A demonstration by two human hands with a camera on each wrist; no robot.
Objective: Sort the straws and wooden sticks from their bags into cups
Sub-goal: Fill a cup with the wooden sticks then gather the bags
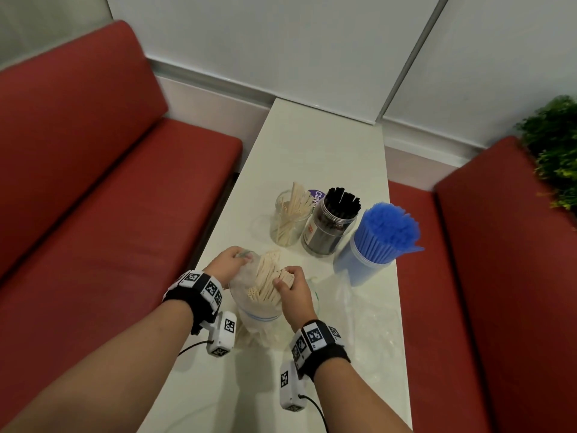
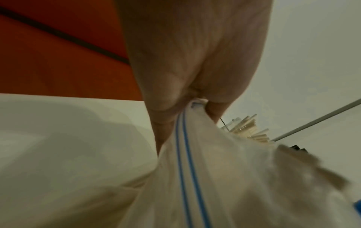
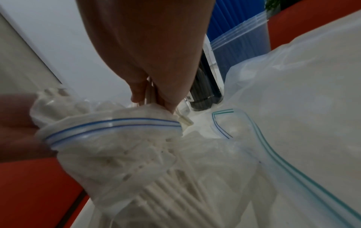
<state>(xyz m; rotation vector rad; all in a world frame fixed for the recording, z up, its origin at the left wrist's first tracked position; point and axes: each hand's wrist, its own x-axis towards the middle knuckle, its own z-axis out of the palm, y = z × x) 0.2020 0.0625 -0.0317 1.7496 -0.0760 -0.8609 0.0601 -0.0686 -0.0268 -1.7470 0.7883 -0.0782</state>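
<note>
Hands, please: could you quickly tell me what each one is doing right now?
Left hand: closed, pinching the rim of the zip bag.
Right hand: closed, gripping a bundle of pale straws sticking out of that bag.

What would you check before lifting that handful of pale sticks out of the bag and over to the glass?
1. Right hand grips a bundle of pale sticks: ok.
2. Left hand pinches the zip bag rim, mouth open: ok.
3. Glass cup, already partly filled with sticks, stands upright: ok.
4. Room left in that cup: ok.
5. Loose sticks snagging in the plastic: cannot tell.
6. Black straws jar close beside the cup, could be bumped: not ok.
</note>
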